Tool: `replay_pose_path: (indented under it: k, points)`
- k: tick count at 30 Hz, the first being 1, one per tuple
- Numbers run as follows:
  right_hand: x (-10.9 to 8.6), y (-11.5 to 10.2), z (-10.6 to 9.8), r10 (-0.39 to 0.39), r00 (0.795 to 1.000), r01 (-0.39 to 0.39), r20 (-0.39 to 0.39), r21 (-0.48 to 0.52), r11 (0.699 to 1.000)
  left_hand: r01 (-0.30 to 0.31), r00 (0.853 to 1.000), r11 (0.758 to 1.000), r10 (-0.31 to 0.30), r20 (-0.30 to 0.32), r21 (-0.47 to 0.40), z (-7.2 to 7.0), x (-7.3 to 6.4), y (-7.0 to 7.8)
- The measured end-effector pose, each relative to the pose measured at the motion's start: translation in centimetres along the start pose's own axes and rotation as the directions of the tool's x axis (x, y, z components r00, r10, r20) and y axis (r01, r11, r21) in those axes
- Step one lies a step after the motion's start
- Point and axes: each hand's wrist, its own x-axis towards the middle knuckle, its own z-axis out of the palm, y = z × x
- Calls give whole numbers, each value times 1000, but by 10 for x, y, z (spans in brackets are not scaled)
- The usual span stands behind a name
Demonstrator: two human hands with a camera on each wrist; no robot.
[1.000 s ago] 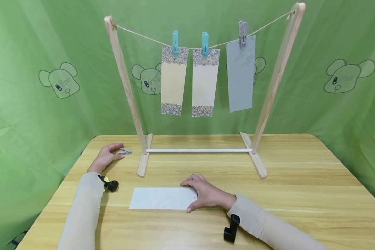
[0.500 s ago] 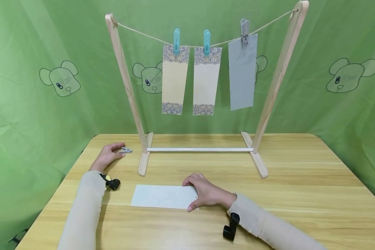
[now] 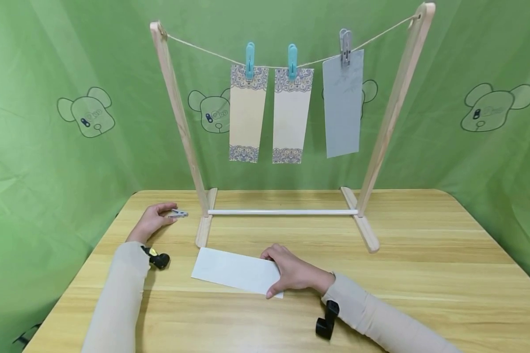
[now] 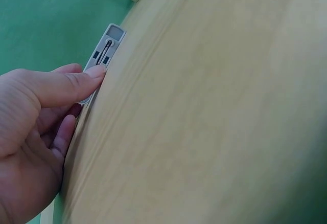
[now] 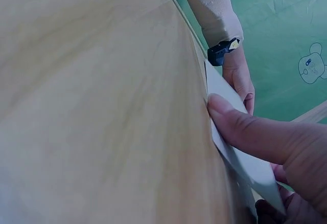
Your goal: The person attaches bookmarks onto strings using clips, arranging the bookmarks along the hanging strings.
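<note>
My left hand (image 3: 152,220) pinches a grey clothespin (image 3: 179,214) between thumb and fingers at the table's left side. The left wrist view shows that clothespin (image 4: 108,45) close up, its spring visible beside the thumb. Near the middle of the table my right hand (image 3: 291,268) grips a plain white card (image 3: 234,270) by its right end, thumb on the near edge and fingers on the far edge. The card's left end is raised in the head view. In the right wrist view the thumb presses along the edge of the card (image 5: 232,150).
Behind stands a wooden frame (image 3: 178,117) with a string (image 3: 200,49). Blue clothespins (image 3: 250,61) hold two patterned cards (image 3: 247,115), and a grey clothespin (image 3: 345,48) holds a grey-blue card (image 3: 343,108). A white rod (image 3: 282,212) joins the frame's feet. Green cloth (image 3: 22,147) surrounds the table.
The white card's left end has come up off the table and swung away from me, while my right hand stays nearly in place. My left hand still holds the clothespin.
</note>
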Motion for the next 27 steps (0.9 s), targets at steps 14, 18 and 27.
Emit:
replay_pose_path:
  k: [14, 18, 27]
  points:
    - [-3, 5, -15, 78, 997, -81, 22, 195, 978, -10, 1000, 999, 11, -6, 32, 3, 2, -4]
    - [-3, 7, -20, 99, 995, -95, -4, 266, 959, -15, 1000, 999, 15, -6, 49, 2, -1, 0]
    - [8, 4, -26, 150, 974, -80, -167, 366, 927, 37, 995, 999, -37, -88, 0, -3, -4, 6]
